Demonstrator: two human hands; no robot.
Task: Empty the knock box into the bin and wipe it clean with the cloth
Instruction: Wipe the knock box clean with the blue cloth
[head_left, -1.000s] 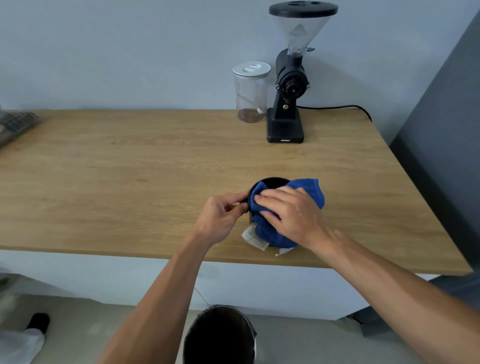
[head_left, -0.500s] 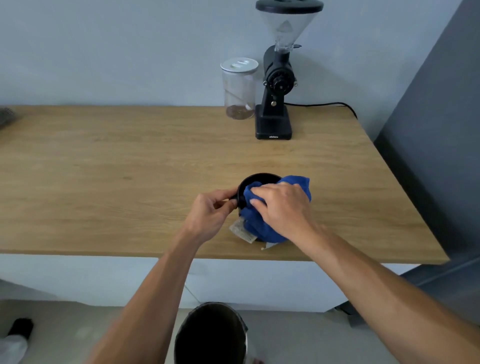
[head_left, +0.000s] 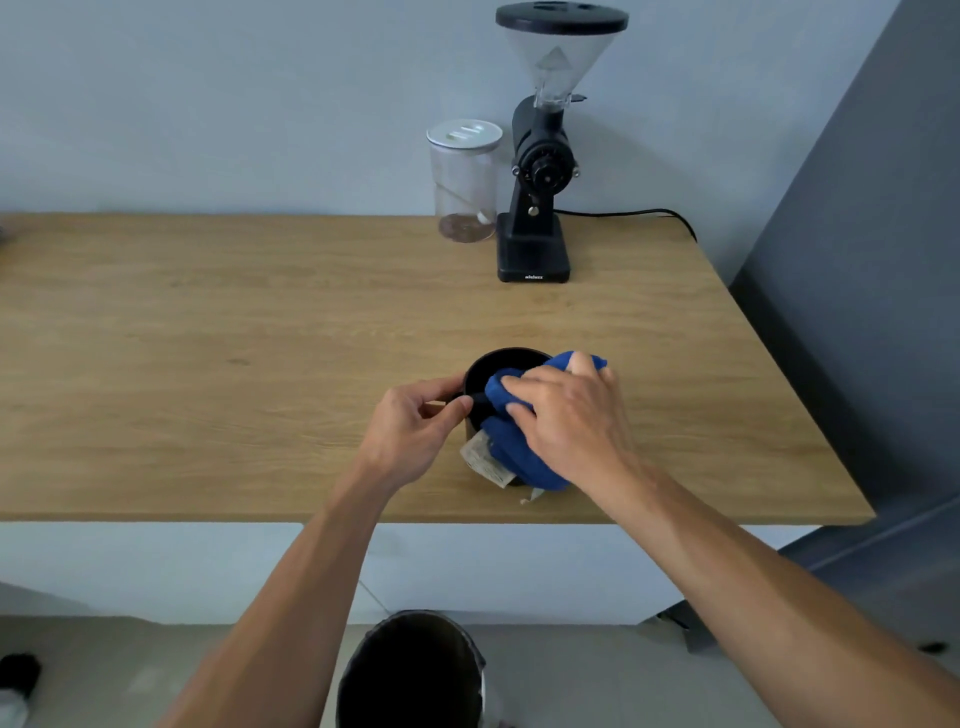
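Since the earlier frame, right hand (head_left: 566, 415) has pushed the blue cloth (head_left: 519, 452) farther right across the knock box (head_left: 498, 364). Fingers press the cloth down. Left hand (head_left: 410, 431) pinches the box rim.

Both arms are bare from wrist all the way up to the frame edge, no sleeves showing; left hand (head_left: 415, 431) and right hand (head_left: 566, 415) have no gloves, rings or watch; nails are short and plain; forearms look lean.

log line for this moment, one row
stage: wiping | left hand: steadies knock box | right hand: presses blue cloth in | bin: below
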